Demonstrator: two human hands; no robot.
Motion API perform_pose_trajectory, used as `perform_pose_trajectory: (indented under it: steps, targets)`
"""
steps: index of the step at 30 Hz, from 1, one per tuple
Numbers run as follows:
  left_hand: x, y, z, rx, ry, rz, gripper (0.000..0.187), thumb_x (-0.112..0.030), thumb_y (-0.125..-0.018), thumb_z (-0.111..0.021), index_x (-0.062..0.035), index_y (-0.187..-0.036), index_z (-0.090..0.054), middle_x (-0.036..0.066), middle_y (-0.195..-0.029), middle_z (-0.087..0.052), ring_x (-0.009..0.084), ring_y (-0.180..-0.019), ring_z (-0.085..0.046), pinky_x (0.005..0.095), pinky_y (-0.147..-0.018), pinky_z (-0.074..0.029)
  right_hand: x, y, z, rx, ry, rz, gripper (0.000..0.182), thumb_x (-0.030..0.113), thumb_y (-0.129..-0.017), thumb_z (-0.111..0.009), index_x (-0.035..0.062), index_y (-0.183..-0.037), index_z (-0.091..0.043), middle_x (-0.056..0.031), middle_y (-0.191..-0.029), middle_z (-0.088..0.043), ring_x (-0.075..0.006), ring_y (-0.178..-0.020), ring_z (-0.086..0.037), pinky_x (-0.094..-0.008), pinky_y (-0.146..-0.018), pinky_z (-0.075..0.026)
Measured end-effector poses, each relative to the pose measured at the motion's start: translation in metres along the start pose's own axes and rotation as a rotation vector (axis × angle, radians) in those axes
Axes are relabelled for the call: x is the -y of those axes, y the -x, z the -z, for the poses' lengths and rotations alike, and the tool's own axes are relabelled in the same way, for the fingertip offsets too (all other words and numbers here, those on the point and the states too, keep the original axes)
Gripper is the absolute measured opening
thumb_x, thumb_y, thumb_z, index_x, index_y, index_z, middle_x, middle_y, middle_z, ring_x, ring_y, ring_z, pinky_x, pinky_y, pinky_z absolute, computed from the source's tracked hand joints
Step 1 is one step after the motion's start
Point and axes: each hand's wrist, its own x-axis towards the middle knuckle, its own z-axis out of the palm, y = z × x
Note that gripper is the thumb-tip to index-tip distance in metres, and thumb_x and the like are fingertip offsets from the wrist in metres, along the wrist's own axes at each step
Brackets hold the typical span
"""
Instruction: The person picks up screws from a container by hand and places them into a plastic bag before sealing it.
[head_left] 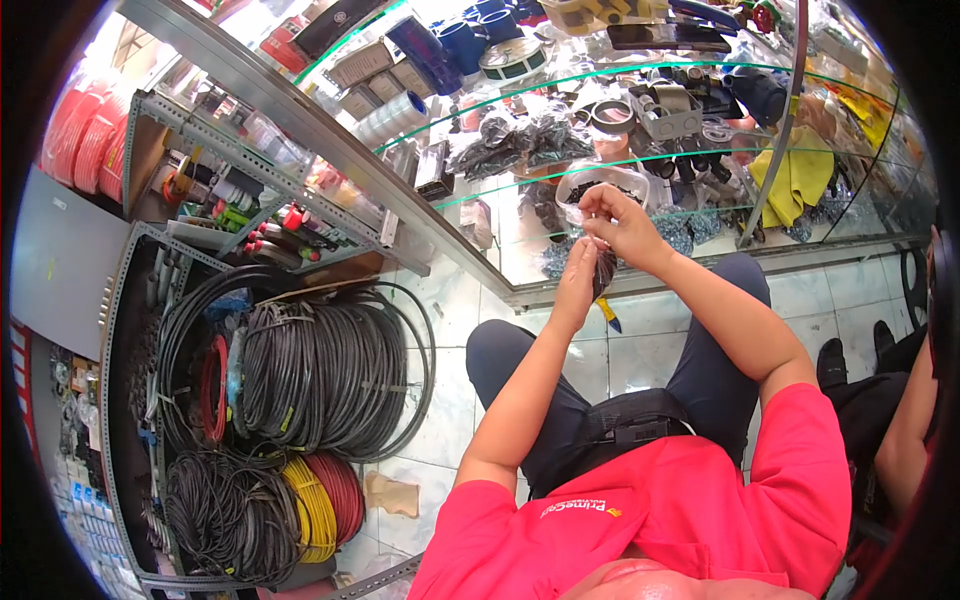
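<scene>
Two hands working one small dark-filled plastic bag, centre of frame, in front of a glass display case.

The left hand (577,283) is pinched shut on the small plastic bag (603,272). The right hand (622,226), just above it, has its fingers closed on the bag's top. One clear container (600,183) of dark parts sits directly above the hands. At lower left, two black cable coils (300,370), one yellow coil (312,510), one red coil (345,495).

small dark bag (603,272) contents unclear, second person (905,420) cut off at edge
</scene>
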Motion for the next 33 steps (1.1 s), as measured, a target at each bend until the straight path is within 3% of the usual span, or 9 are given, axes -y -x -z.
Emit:
perform_pose_trajectory:
  steps: [8, 11, 13, 15, 17, 20, 22, 25, 33]
  targets:
    - [0.015, -0.003, -0.003, 0.007, -0.212, -0.165, 0.021, -0.022, -0.095, -0.036, -0.0050, -0.096, -0.048, 0.007, -0.106, -0.050, 0.0130, -0.099, -0.045, 0.0252, -0.088, -0.033, -0.001, -0.003, 0.008, -0.022, 0.011, 0.034, 0.021, 0.000, -0.076, -0.058, 0.0050, -0.094, -0.049, 0.0011, -0.082, -0.050, -0.0053, -0.074, -0.049, -0.0201, -0.067, -0.041]
    - [0.011, 0.001, -0.007, 0.005, -0.087, -0.075, 0.020, -0.022, -0.094, -0.039, -0.0055, -0.102, -0.048, 0.003, -0.099, -0.048, 0.0112, -0.094, -0.045, 0.0244, -0.086, -0.036, -0.008, -0.006, 0.009, -0.012, 0.102, 0.070, 0.021, 0.000, -0.076, -0.058, 0.0050, -0.094, -0.049, 0.0013, -0.082, -0.050, -0.0052, -0.074, -0.048, -0.0197, -0.067, -0.041]
    - [-0.004, 0.008, -0.014, 0.006, 0.060, 0.243, 0.025, -0.020, -0.092, -0.045, -0.0057, -0.113, -0.045, 0.004, -0.104, -0.048, 0.0132, -0.097, -0.046, 0.0250, -0.088, -0.037, -0.010, -0.006, 0.009, -0.037, 0.120, 0.032, 0.021, 0.000, -0.076, -0.058, 0.0050, -0.094, -0.050, 0.0015, -0.082, -0.050, -0.0051, -0.074, -0.048, -0.0194, -0.067, -0.041]
    - [0.004, 0.004, -0.006, 0.020, 0.003, 0.248, 0.039, -0.019, -0.089, -0.051, -0.0041, -0.123, -0.038, 0.005, -0.114, -0.046, 0.0158, -0.103, -0.046, 0.0273, -0.093, -0.035, -0.007, -0.005, 0.011, -0.020, 0.089, -0.014, 0.022, 0.000, -0.076, -0.057, 0.0049, -0.096, -0.049, 0.0013, -0.084, -0.050, -0.0052, -0.076, -0.048, -0.0193, -0.069, -0.040]
    - [0.027, -0.010, 0.013, 0.034, -0.276, -0.054, 0.040, -0.021, -0.088, -0.048, -0.0029, -0.122, -0.040, 0.013, -0.125, -0.043, 0.0253, -0.113, -0.043, 0.0368, -0.096, -0.033, -0.013, -0.007, 0.015, -0.050, 0.000, 0.021, 0.024, -0.001, -0.077, -0.057, 0.0044, -0.098, -0.048, 0.0011, -0.086, -0.049, -0.0055, -0.079, -0.048, -0.0196, -0.070, -0.039]
    - [0.012, -0.040, 0.055, -0.237, -0.842, -0.361, 0.040, -0.008, -0.079, -0.046, -0.0030, -0.119, -0.046, 0.020, -0.119, -0.044, 0.0362, -0.114, -0.039, 0.0420, -0.099, -0.028, -0.015, -0.006, 0.025, -0.061, 0.033, 0.023, 0.025, -0.003, -0.077, -0.055, 0.0043, -0.100, -0.047, 0.0009, -0.087, -0.048, -0.0057, -0.082, -0.047, -0.0193, -0.071, -0.039]
    - [-0.017, -0.051, 0.063, -0.576, -1.221, -0.394, 0.043, -0.004, -0.076, -0.046, -0.0074, -0.119, -0.048, 0.017, -0.121, -0.043, 0.0345, -0.116, -0.036, 0.0479, -0.097, -0.026, -0.010, -0.003, 0.026, -0.063, 0.055, 0.005, 0.025, -0.004, -0.077, -0.055, 0.0044, -0.100, -0.047, 0.0009, -0.087, -0.048, -0.0054, -0.082, -0.047, -0.0187, -0.070, -0.038]
    - [-0.042, -0.074, 0.084, -0.655, -1.445, -0.353, 0.044, -0.005, -0.077, -0.046, -0.0107, -0.121, -0.049, 0.015, -0.122, -0.045, 0.0316, -0.118, -0.034, 0.0492, -0.098, -0.025, -0.009, 0.001, 0.030, -0.071, 0.117, -0.024, 0.025, -0.005, -0.077, -0.054, 0.0044, -0.099, -0.048, 0.0009, -0.087, -0.048, -0.0051, -0.081, -0.047, -0.0185, -0.069, -0.038]
    - [-0.034, -0.098, 0.116, -0.490, -1.721, -0.180, 0.046, -0.010, -0.080, -0.042, -0.0111, -0.126, -0.043, 0.011, -0.118, -0.050, 0.0299, -0.113, -0.043, 0.0514, -0.096, -0.026, -0.004, 0.007, 0.036, -0.129, 0.102, 0.049, 0.024, -0.003, -0.074, -0.056, 0.0045, -0.097, -0.050, 0.0007, -0.077, -0.047, -0.0057, -0.066, -0.043, -0.0201, -0.061, -0.037]
